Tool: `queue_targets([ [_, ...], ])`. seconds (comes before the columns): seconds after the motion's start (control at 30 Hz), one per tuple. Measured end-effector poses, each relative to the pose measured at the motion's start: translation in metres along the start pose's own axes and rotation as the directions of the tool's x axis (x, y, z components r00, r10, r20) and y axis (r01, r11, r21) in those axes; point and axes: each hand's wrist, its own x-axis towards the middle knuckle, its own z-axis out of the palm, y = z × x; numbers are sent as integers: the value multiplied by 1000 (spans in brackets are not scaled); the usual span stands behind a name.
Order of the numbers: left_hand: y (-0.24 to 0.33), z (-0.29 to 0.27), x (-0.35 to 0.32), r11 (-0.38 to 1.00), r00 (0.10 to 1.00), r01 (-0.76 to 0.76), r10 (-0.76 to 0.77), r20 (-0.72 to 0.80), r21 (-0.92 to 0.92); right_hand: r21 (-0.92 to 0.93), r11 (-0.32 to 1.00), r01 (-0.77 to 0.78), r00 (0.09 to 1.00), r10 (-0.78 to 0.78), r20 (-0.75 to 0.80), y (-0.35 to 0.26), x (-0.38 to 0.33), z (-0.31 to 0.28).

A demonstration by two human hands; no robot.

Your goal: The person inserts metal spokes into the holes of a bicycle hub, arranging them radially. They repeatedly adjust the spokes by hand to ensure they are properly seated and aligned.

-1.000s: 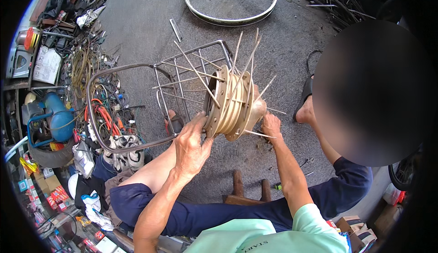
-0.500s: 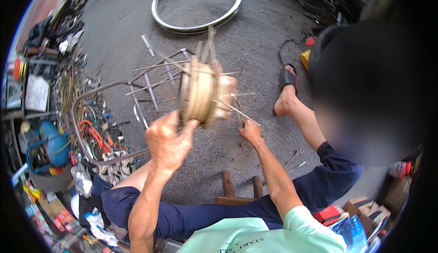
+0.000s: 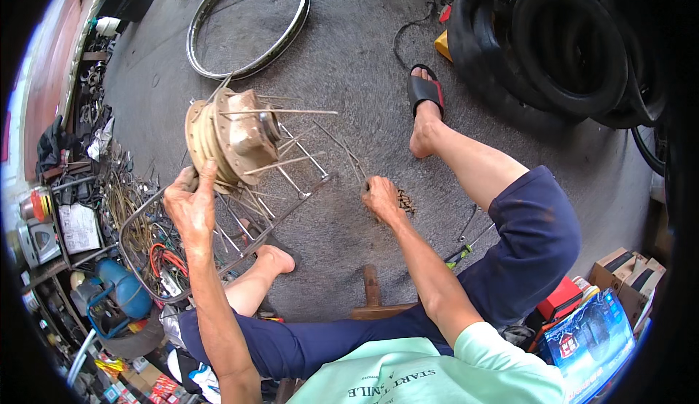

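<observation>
My left hand (image 3: 191,199) grips a tan wheel hub (image 3: 231,133) by its flange, thumb in front, holding it above the floor. The hub is tilted, with its blocky brown boss toward the right. Several thin spokes (image 3: 280,112) stick out of it loosely at different angles. My right hand (image 3: 381,199) is closed around a few loose spokes (image 3: 352,158), which point up and left, apart from the hub. Beside that hand, a small heap of brownish metal bits (image 3: 405,201) lies on the floor. Behind and below the hub is a metal frame with crossbars (image 3: 279,219).
A bare wheel rim (image 3: 300,24) lies at the far side. Black tyres (image 3: 571,44) are piled at the far right. Cables and scrap (image 3: 120,164) crowd the left, near a blue machine (image 3: 120,287). Boxes (image 3: 628,282) stand at the lower right. A wooden stool (image 3: 372,287) is near my legs.
The hub has turned so its boss faces more upward, and it has moved left in the view. My right hand, with spokes, has drawn apart from it. The whole view has shifted rightward.
</observation>
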Motion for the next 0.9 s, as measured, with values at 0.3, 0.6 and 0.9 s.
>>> queue_targets([
  [0.3,-11,10,22,985,998,59,-56,21,-159,-94,985,146,954,-165,-250,-7,45,8],
  [0.6,-3,18,23,957,998,49,-36,50,-286,-285,946,154,982,-179,-64,-25,68,26],
  [0.9,46,-2,-15,997,990,49,-41,133,-59,-201,980,-8,999,15,35,-8,47,5],
])
